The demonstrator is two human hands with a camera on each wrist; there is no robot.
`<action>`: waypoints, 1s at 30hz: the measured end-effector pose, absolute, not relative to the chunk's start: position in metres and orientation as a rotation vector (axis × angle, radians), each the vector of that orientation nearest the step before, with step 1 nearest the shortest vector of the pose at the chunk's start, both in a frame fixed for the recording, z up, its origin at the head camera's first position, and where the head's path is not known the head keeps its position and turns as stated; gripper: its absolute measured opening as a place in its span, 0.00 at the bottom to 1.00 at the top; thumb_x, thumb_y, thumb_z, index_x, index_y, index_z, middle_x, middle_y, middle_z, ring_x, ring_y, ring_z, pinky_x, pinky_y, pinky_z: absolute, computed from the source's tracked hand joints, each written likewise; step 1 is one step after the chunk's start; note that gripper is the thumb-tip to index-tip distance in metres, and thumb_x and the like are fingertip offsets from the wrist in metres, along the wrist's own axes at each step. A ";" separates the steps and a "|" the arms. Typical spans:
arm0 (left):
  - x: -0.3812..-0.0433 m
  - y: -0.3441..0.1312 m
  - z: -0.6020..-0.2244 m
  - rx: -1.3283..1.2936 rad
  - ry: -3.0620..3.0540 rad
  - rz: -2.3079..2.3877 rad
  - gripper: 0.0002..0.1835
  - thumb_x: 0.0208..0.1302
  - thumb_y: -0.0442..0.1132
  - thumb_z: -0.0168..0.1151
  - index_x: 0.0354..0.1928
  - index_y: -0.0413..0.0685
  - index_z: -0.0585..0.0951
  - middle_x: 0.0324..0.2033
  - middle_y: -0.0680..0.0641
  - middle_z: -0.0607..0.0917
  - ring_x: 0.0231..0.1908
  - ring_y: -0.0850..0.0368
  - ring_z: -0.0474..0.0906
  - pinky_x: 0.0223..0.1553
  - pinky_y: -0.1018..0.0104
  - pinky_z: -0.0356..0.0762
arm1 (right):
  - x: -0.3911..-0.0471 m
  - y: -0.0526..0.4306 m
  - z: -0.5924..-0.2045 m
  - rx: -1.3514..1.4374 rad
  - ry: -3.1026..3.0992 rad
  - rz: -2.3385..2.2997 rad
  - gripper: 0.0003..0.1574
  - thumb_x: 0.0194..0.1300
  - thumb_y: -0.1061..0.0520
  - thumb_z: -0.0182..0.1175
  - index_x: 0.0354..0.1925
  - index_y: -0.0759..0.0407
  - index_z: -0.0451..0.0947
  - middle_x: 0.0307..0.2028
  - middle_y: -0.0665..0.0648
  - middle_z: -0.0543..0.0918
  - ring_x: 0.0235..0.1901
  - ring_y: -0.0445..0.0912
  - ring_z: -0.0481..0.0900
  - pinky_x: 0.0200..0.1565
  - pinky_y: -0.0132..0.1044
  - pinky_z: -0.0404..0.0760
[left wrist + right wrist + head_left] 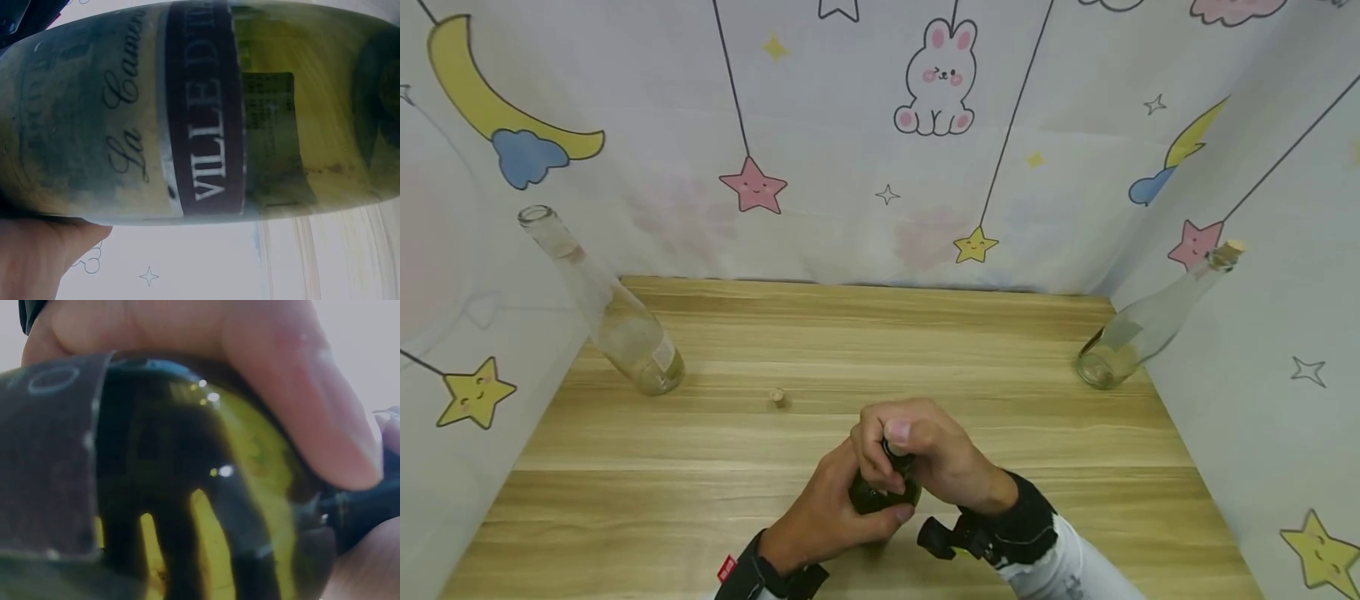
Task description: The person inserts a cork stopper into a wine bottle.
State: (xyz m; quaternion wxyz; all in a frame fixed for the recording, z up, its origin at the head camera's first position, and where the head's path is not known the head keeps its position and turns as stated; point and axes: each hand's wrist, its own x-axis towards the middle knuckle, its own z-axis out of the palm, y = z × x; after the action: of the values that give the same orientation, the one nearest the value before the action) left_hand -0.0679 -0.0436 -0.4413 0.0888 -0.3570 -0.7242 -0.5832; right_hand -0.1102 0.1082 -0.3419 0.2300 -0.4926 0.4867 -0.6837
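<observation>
A green glass wine bottle stands between both hands near the front of the table. My left hand grips its body below the neck, with the thumb across the near side. Curled about the top of the bottle is my right hand; its thumb lies over the mouth. Something pale, perhaps a cork, shows under that thumb, mostly hidden. The left wrist view shows the bottle's printed label and dark band. A loose cork lies on the table, beyond the left hand.
At the back left stands a clear, uncorked bottle. Another clear bottle, at the right, has a cork in its mouth. Printed cloth walls border the wooden table at the back and sides.
</observation>
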 end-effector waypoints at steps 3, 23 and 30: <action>-0.068 -0.043 -0.441 -1.069 -2.140 -1.749 0.27 0.59 0.36 0.71 0.58 0.47 0.72 0.52 0.46 0.79 0.48 0.56 0.79 0.50 0.64 0.83 | -0.111 0.108 -0.346 -1.381 1.333 -1.906 0.34 0.76 0.46 0.37 0.22 0.71 0.62 0.14 0.69 0.65 0.14 0.55 0.62 0.17 0.42 0.65; -0.069 -0.038 -0.447 -1.031 -2.096 -1.801 0.30 0.54 0.36 0.75 0.57 0.43 0.73 0.46 0.43 0.82 0.44 0.57 0.81 0.46 0.61 0.86 | -0.095 0.113 -0.372 -1.318 1.740 -1.989 0.15 0.71 0.61 0.60 0.28 0.67 0.71 0.17 0.63 0.74 0.19 0.48 0.73 0.28 0.30 0.79; -0.065 -0.040 -0.448 -0.971 -2.163 -1.847 0.36 0.59 0.44 0.73 0.65 0.46 0.67 0.54 0.44 0.80 0.51 0.55 0.78 0.54 0.62 0.81 | -0.095 0.115 -0.368 -1.291 1.875 -1.957 0.12 0.66 0.72 0.58 0.26 0.64 0.71 0.17 0.62 0.73 0.18 0.48 0.73 0.26 0.30 0.77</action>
State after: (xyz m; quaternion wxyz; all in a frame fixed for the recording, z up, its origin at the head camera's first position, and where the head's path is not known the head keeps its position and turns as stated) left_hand -0.0652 -0.0400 -0.4478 0.0681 -0.3223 -0.7179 -0.6132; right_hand -0.0947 0.1149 -0.3679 0.0698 -0.4289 0.6232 -0.6502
